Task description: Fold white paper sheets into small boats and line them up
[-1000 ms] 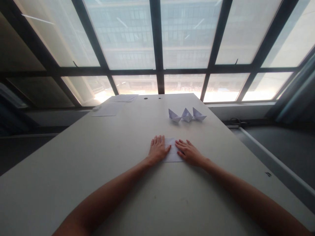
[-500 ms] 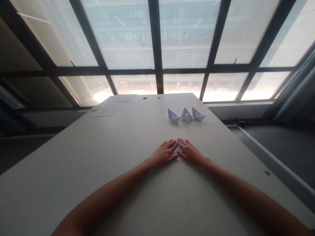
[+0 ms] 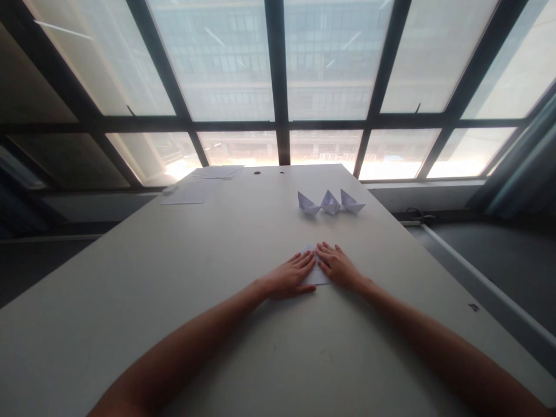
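A small folded sheet of white paper (image 3: 320, 279) lies flat on the white table (image 3: 208, 243), partly covered by my hands. My left hand (image 3: 292, 276) rests flat over its left side, fingers stretched and thumb out along the near edge. On the right side lies my right hand (image 3: 337, 265), its fingers extended and pressing on the paper near the upper point. Beyond them, three folded paper boats (image 3: 330, 202) stand in a row, close together.
Loose white sheets (image 3: 185, 192) lie at the far left of the table. Two dark round holes (image 3: 257, 172) are near the back edge. A small dark mark (image 3: 473, 307) sits near the right edge. Large windows (image 3: 324, 58) rise behind the table.
My left hand has slid slightly down on the paper and my right hand has shifted a little up and right. More of the paper shows between them. The boats stay put.
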`<action>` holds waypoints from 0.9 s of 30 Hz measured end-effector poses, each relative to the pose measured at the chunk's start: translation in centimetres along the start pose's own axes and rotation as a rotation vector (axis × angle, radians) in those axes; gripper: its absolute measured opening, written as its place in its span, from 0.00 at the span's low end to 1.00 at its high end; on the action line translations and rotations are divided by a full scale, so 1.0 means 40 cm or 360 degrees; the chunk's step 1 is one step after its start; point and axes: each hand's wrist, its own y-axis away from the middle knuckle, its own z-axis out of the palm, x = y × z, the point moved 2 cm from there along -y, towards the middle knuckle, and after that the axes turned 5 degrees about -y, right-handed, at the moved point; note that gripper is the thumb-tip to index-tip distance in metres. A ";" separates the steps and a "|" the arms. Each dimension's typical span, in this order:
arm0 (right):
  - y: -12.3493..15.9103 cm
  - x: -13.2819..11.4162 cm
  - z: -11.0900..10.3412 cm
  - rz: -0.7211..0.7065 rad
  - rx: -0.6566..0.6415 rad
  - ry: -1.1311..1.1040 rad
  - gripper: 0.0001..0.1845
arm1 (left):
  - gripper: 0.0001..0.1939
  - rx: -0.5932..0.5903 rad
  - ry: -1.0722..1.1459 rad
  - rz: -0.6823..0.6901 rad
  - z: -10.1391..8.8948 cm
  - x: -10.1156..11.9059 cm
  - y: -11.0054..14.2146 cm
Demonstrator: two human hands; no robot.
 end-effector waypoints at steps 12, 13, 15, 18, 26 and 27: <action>0.030 -0.027 -0.080 -0.0377 0.0133 -0.0092 0.15 | 0.20 0.0183 0.0080 -0.0145 -0.068 0.035 0.015; 0.033 -0.030 -0.090 -0.0423 0.0112 -0.0073 0.15 | 0.19 0.0193 0.0117 -0.0154 -0.066 0.029 0.014; 0.037 -0.031 -0.101 -0.0516 0.0090 -0.0040 0.17 | 0.20 0.0225 0.0156 -0.0194 -0.057 0.017 0.010; 0.034 -0.019 -0.096 -0.0527 0.0134 0.0007 0.13 | 0.19 0.0276 0.0092 -0.0310 -0.046 0.001 0.006; 0.016 0.010 -0.056 -0.0323 0.0308 0.0022 0.11 | 0.23 0.0319 -0.0257 -0.0328 -0.049 -0.010 0.012; 0.015 0.006 -0.054 -0.0340 0.0306 0.0043 0.11 | 0.23 0.0297 -0.0291 -0.0291 -0.043 -0.009 0.012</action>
